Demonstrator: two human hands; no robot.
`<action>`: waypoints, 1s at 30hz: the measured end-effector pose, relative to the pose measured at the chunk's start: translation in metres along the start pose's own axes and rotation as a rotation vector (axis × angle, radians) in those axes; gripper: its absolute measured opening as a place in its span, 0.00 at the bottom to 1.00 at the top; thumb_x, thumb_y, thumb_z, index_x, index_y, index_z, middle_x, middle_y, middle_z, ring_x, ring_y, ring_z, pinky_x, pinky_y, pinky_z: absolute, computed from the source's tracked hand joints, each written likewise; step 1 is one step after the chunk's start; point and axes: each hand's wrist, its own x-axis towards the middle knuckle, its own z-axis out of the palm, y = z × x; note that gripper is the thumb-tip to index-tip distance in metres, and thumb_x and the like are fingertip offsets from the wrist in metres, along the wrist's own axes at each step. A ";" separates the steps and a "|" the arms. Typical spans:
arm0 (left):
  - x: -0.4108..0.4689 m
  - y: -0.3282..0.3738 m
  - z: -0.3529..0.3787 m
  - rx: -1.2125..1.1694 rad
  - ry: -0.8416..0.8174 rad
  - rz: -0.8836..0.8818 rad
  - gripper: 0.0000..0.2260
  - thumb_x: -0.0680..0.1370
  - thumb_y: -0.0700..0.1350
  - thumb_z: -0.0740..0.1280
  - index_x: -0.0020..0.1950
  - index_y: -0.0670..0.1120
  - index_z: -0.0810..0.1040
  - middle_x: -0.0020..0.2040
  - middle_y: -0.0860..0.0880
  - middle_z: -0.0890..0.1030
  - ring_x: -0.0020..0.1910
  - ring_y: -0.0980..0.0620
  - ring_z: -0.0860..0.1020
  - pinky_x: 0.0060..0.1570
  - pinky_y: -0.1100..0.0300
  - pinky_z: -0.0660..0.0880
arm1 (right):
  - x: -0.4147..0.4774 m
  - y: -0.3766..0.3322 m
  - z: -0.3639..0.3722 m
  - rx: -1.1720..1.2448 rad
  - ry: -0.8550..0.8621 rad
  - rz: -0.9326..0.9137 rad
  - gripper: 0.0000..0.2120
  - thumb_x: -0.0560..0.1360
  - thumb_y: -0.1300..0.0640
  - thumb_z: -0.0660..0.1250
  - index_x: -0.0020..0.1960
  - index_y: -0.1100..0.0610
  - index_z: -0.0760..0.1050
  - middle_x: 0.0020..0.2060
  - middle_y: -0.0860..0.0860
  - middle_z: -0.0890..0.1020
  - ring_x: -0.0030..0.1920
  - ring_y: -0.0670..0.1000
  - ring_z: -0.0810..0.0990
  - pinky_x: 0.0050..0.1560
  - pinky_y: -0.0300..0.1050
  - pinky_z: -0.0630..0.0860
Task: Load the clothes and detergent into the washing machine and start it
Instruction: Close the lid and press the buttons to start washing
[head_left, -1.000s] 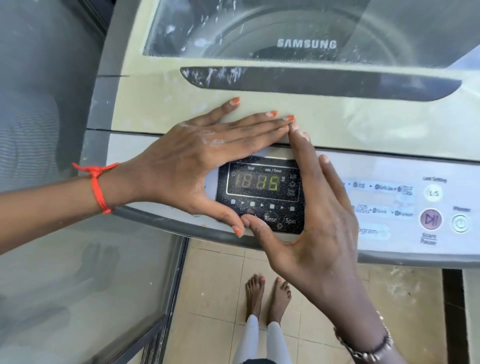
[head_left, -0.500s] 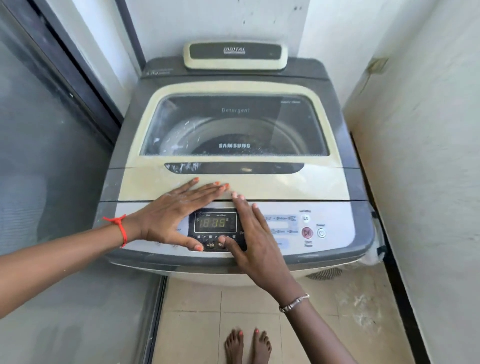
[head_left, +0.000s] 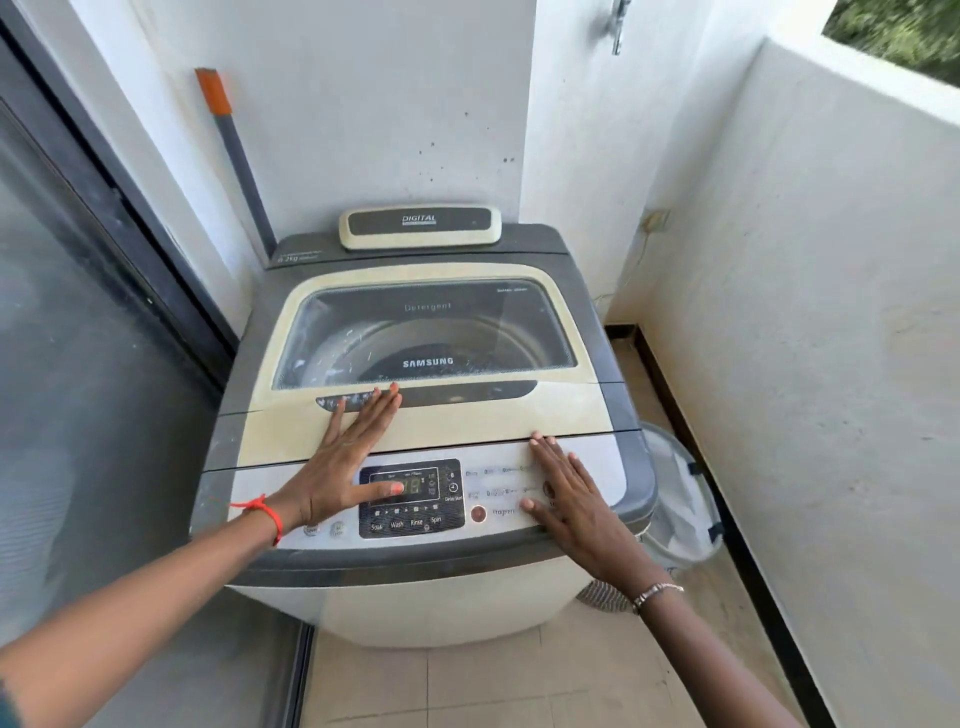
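Observation:
A cream and grey top-loading washing machine stands in a corner, its glass lid closed. Through the glass I see the drum; any clothes inside are too dim to make out. The black display panel at the front shows lit green digits. My left hand lies flat and open across the lid's front edge and the panel, thumb on the display. My right hand lies flat and open on the right part of the control panel, covering the buttons there. Neither hand holds anything.
A glass sliding door runs along the left. White walls close in behind and on the right. A grey stick with an orange end leans in the back corner. A white laundry basket sits on the tiled floor to the machine's right.
The view has pulled back and up from a close look at the display. My hands no longer cup the display; they have spread apart, the right one sliding to the right side of the panel.

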 end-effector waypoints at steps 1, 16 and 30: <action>0.000 0.001 0.000 0.000 0.006 -0.002 0.44 0.70 0.74 0.50 0.77 0.48 0.43 0.77 0.51 0.42 0.75 0.57 0.39 0.70 0.58 0.27 | -0.001 0.004 -0.005 0.039 0.002 0.020 0.31 0.79 0.43 0.52 0.75 0.52 0.43 0.74 0.42 0.44 0.73 0.36 0.39 0.73 0.36 0.38; 0.004 0.004 0.004 0.105 -0.043 -0.117 0.52 0.63 0.79 0.48 0.74 0.49 0.32 0.73 0.54 0.29 0.71 0.60 0.28 0.65 0.55 0.20 | 0.001 0.004 -0.024 0.276 0.044 0.207 0.30 0.78 0.54 0.61 0.73 0.45 0.48 0.71 0.40 0.53 0.71 0.39 0.49 0.74 0.42 0.44; 0.006 -0.002 -0.003 0.008 -0.121 -0.076 0.51 0.62 0.80 0.47 0.72 0.51 0.29 0.70 0.57 0.24 0.69 0.61 0.26 0.60 0.59 0.17 | 0.012 0.003 -0.016 0.375 0.233 0.276 0.35 0.69 0.66 0.70 0.70 0.46 0.62 0.69 0.40 0.64 0.69 0.43 0.63 0.74 0.53 0.54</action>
